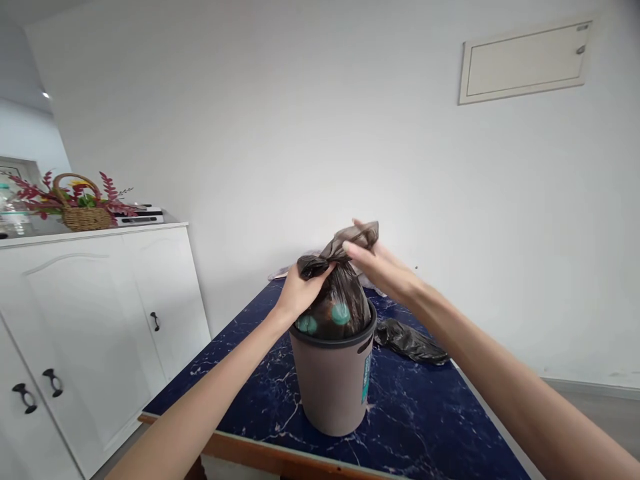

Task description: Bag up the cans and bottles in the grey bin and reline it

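Observation:
A black plastic garbage bag (353, 293), gathered at its neck, fills a grey-brown trash can (330, 383) with a dark rim. Green bottle caps show through the thin plastic. On the left side of the twisted neck, my left hand (304, 288) is closed around a bunched part of the bag. My right hand (380, 263) is at the upper right of the neck, with the loose top of the bag between its thumb and fingers. Translucent plastic partly covers those fingers.
The can stands on a dark blue marble-patterned table (255, 393). Another crumpled black bag (411, 341) lies right of the can. Clear plastic lies at the table's far end. At left, a white cabinet (95, 300) bears a flower basket (86, 217).

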`<action>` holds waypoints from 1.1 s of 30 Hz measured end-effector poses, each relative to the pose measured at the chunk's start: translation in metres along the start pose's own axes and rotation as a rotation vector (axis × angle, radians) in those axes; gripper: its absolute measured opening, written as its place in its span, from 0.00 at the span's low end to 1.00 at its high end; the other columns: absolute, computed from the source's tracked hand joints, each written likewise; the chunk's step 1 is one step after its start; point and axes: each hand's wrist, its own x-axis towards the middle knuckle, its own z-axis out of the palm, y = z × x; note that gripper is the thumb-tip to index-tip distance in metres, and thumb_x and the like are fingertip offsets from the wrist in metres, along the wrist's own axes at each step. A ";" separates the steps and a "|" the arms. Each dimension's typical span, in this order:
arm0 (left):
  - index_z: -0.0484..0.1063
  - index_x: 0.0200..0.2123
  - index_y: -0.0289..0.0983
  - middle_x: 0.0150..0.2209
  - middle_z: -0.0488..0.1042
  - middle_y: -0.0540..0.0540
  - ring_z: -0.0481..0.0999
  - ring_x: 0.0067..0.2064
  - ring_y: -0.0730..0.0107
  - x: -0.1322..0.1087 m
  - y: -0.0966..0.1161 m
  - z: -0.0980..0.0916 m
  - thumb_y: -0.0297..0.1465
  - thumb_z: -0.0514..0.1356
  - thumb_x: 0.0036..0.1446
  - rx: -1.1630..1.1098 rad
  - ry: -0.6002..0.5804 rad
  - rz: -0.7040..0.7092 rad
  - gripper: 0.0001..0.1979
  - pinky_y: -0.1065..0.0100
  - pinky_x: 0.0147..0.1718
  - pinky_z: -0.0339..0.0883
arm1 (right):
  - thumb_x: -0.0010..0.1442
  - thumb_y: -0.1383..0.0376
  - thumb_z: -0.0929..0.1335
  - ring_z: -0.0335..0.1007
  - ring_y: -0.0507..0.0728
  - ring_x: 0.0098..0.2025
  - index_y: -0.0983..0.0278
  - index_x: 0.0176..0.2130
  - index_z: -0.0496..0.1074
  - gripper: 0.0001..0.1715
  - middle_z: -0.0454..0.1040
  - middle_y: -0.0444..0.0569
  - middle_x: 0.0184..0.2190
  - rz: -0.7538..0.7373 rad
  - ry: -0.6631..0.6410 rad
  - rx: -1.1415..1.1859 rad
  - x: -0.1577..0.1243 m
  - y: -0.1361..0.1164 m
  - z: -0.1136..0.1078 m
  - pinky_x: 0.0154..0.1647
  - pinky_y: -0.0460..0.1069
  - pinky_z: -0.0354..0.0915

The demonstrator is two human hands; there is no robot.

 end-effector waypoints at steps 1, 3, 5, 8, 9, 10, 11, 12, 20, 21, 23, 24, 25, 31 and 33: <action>0.79 0.38 0.37 0.43 0.85 0.42 0.82 0.49 0.51 -0.001 -0.001 -0.001 0.40 0.65 0.63 0.001 0.004 0.018 0.12 0.58 0.50 0.74 | 0.61 0.43 0.74 0.67 0.69 0.67 0.58 0.64 0.71 0.40 0.75 0.55 0.62 0.042 -0.046 0.007 -0.005 0.005 0.002 0.69 0.66 0.64; 0.79 0.37 0.37 0.42 0.85 0.43 0.83 0.48 0.52 -0.003 -0.003 0.001 0.38 0.64 0.63 0.011 0.009 0.051 0.09 0.59 0.48 0.75 | 0.61 0.44 0.74 0.73 0.70 0.61 0.62 0.59 0.76 0.36 0.79 0.58 0.57 0.132 -0.111 0.101 -0.009 0.014 0.012 0.66 0.65 0.67; 0.78 0.36 0.37 0.41 0.85 0.42 0.83 0.46 0.52 -0.006 -0.003 0.003 0.36 0.63 0.63 0.039 0.020 0.058 0.08 0.60 0.45 0.75 | 0.61 0.43 0.74 0.77 0.69 0.56 0.63 0.56 0.79 0.34 0.82 0.59 0.53 0.221 -0.074 0.170 -0.008 0.019 0.025 0.63 0.65 0.70; 0.80 0.38 0.37 0.41 0.85 0.42 0.84 0.47 0.51 -0.008 -0.001 0.004 0.37 0.64 0.64 0.089 0.049 0.055 0.09 0.60 0.45 0.75 | 0.61 0.42 0.74 0.78 0.69 0.56 0.64 0.51 0.81 0.32 0.83 0.60 0.51 0.232 0.067 0.264 -0.001 0.022 0.041 0.63 0.64 0.70; 0.80 0.39 0.37 0.41 0.85 0.42 0.84 0.47 0.50 -0.008 0.000 0.004 0.38 0.65 0.64 0.096 0.058 0.059 0.10 0.60 0.46 0.75 | 0.61 0.42 0.74 0.77 0.68 0.57 0.64 0.49 0.81 0.31 0.83 0.59 0.51 0.191 0.090 0.288 0.002 0.021 0.043 0.65 0.63 0.69; 0.80 0.38 0.37 0.41 0.85 0.42 0.84 0.48 0.50 -0.008 0.000 0.003 0.39 0.65 0.64 0.095 0.061 0.063 0.11 0.60 0.47 0.75 | 0.62 0.42 0.73 0.76 0.67 0.58 0.63 0.47 0.82 0.29 0.83 0.59 0.51 0.136 0.104 0.306 0.005 0.020 0.044 0.66 0.62 0.68; 0.80 0.38 0.37 0.41 0.85 0.42 0.84 0.48 0.51 -0.008 0.000 0.002 0.40 0.65 0.64 0.089 0.062 0.066 0.11 0.60 0.47 0.75 | 0.62 0.42 0.73 0.76 0.66 0.59 0.63 0.45 0.82 0.28 0.83 0.58 0.51 0.077 0.115 0.322 0.008 0.019 0.044 0.67 0.61 0.67; 0.80 0.37 0.38 0.41 0.85 0.43 0.84 0.47 0.51 -0.008 0.000 0.002 0.41 0.66 0.64 0.083 0.065 0.066 0.12 0.60 0.48 0.74 | 0.63 0.42 0.72 0.76 0.65 0.59 0.63 0.44 0.81 0.27 0.83 0.58 0.51 0.021 0.128 0.342 0.011 0.015 0.043 0.68 0.61 0.66; 0.76 0.30 0.38 0.34 0.82 0.45 0.81 0.40 0.57 -0.012 -0.006 0.002 0.45 0.66 0.63 0.081 0.045 -0.031 0.17 0.63 0.42 0.72 | 0.67 0.36 0.65 0.71 0.66 0.65 0.56 0.59 0.72 0.35 0.78 0.52 0.58 -0.344 0.221 0.203 0.017 -0.060 0.010 0.66 0.63 0.68; 0.75 0.29 0.39 0.32 0.81 0.46 0.80 0.39 0.58 -0.012 -0.007 0.002 0.46 0.67 0.62 0.079 0.050 -0.045 0.18 0.63 0.41 0.72 | 0.68 0.35 0.63 0.67 0.67 0.68 0.52 0.64 0.69 0.37 0.75 0.51 0.62 -0.380 0.270 0.134 0.014 -0.062 0.003 0.66 0.64 0.67; 0.73 0.27 0.39 0.31 0.79 0.47 0.79 0.38 0.59 -0.012 -0.007 0.000 0.46 0.67 0.62 0.069 0.063 -0.065 0.19 0.64 0.40 0.71 | 0.69 0.34 0.59 0.60 0.69 0.73 0.47 0.69 0.63 0.39 0.69 0.49 0.67 -0.416 0.423 0.033 0.004 -0.051 -0.010 0.66 0.66 0.66; 0.73 0.27 0.39 0.31 0.80 0.47 0.79 0.38 0.59 -0.012 -0.007 0.000 0.46 0.67 0.62 0.061 0.071 -0.070 0.18 0.64 0.40 0.71 | 0.69 0.34 0.59 0.57 0.69 0.74 0.47 0.70 0.61 0.40 0.66 0.50 0.69 -0.397 0.500 0.008 -0.003 -0.040 -0.014 0.68 0.67 0.64; 0.74 0.28 0.39 0.32 0.80 0.46 0.79 0.39 0.58 -0.012 -0.007 0.000 0.46 0.67 0.61 0.052 0.078 -0.074 0.18 0.64 0.41 0.71 | 0.69 0.34 0.59 0.56 0.69 0.74 0.48 0.72 0.59 0.42 0.64 0.52 0.71 -0.345 0.574 0.007 -0.010 -0.025 -0.016 0.70 0.67 0.62; 0.77 0.31 0.38 0.34 0.82 0.45 0.82 0.42 0.56 -0.009 -0.008 0.002 0.46 0.68 0.60 0.030 0.051 -0.065 0.17 0.61 0.46 0.74 | 0.60 0.41 0.74 0.62 0.72 0.71 0.58 0.67 0.69 0.44 0.68 0.59 0.69 0.126 0.211 -0.002 -0.034 0.033 0.012 0.72 0.69 0.59; 0.79 0.34 0.38 0.37 0.83 0.44 0.82 0.44 0.54 -0.008 -0.007 0.004 0.46 0.69 0.58 0.008 0.007 -0.056 0.17 0.59 0.49 0.74 | 0.60 0.43 0.75 0.67 0.69 0.68 0.60 0.60 0.76 0.37 0.77 0.56 0.62 0.099 0.101 0.032 -0.028 0.033 0.030 0.71 0.65 0.61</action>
